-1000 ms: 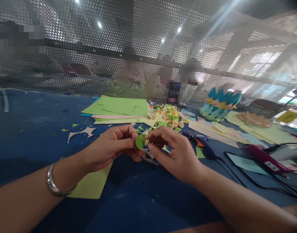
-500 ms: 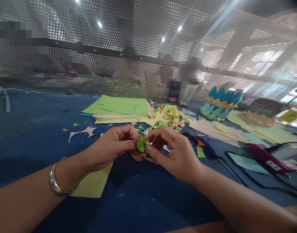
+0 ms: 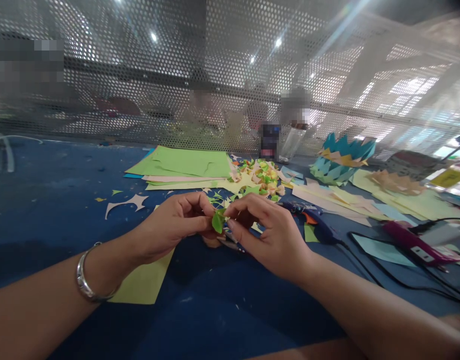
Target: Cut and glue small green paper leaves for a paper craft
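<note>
Little has changed over the last second: the small bright-green leaf-shaped paper piece (image 3: 217,221) has turned slightly, showing a broader face at mid-frame, which suggests it is being adjusted in place. The left hand (image 3: 179,225) has thumb and forefinger pinched closed on it; the right hand (image 3: 269,235) is curled, thumb and index nearly together at its right edge, though whether they grip or merely touch I cannot tell. Across the blue tabletop (image 3: 207,315), light-green paper sheets (image 3: 188,162) lie left of centre beside a heap of small curled green, yellow and peach paper pieces (image 3: 266,176); a dark-blue glue gun with an orange trigger (image 3: 324,226) lies right of centre. A grey perforated metal screen (image 3: 154,55) spans the upper frame, with blurred people beyond.
</note>
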Motion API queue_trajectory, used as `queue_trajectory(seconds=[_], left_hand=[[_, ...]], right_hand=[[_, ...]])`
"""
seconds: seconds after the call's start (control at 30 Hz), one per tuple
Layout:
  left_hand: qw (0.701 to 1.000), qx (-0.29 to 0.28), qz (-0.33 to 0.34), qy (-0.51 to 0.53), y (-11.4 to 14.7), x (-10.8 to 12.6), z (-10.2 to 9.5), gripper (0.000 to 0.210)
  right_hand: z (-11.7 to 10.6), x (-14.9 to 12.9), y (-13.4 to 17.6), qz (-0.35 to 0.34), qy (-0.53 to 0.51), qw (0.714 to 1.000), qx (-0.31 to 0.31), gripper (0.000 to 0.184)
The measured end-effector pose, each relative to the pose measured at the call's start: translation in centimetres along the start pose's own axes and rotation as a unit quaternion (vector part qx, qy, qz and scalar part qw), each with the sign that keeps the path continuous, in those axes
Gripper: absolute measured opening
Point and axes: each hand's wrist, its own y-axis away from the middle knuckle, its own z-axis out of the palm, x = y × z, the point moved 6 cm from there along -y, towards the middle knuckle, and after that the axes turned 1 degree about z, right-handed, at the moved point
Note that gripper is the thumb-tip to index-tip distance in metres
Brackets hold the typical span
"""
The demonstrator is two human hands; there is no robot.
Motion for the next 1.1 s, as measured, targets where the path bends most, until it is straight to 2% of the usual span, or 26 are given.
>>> queue_trajectory(seconds=[0.3,0.5,0.7,1.1], left_hand=[[0.999,-0.002,-0.039,0.034,0.27,-0.02,0.13,0.014],[0.998,0.02,-0.05,0.034,0.29,0.01,-0.12,0.026],[0.997,0.026,-0.063,0.039,0.27,-0.06,0.16,0.027],[0.996,0.062,-0.052,0.045,0.4,-0.08,-0.22,0.026]], right_hand=[[0.22,0.18,-0.05,0.012,-0.005,1.0,-0.004,0.01],[0.24,0.11,-0.15,0.005,0.002,1.0,-0.008,0.013],[0.29,0.17,-0.11,-0.005,0.003,1.0,-0.016,0.014],[0.2,-0.17,-0.05,-0.014,0.001,1.0,-0.009,0.014]])
